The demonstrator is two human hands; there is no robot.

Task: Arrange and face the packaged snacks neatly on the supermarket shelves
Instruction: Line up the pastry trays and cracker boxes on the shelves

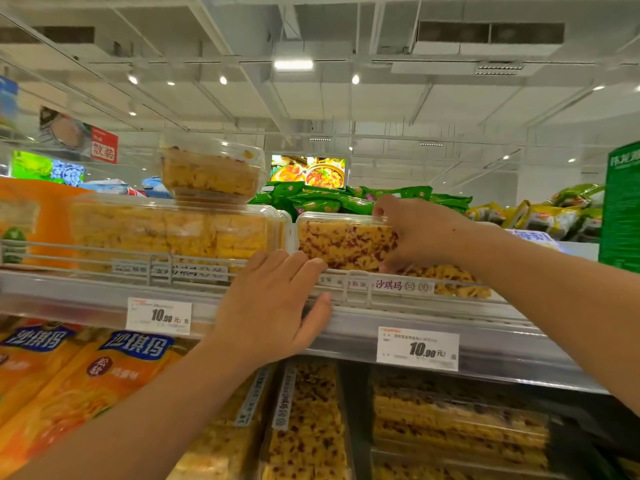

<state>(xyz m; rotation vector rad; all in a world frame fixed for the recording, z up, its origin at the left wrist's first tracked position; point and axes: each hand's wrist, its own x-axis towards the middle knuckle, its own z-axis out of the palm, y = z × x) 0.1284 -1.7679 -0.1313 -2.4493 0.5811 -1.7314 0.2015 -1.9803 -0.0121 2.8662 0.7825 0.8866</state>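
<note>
At the front edge of the grey metal top shelf (433, 327), the right hand (420, 233) grips the clear plastic box of red-flecked yellow snack squares (343, 242) while the left hand (273, 306) rests flat-fingered on the wire rail (360, 289) — mid-facing, I'd judge — next, square it up beside the larger clear box of plain yellow squares (173, 230).

The right hand (420, 233) grips a clear snack box (341, 242) on the top shelf (485, 337); the left hand (273, 306) rests on the shelf's wire rail (194, 259).
</note>
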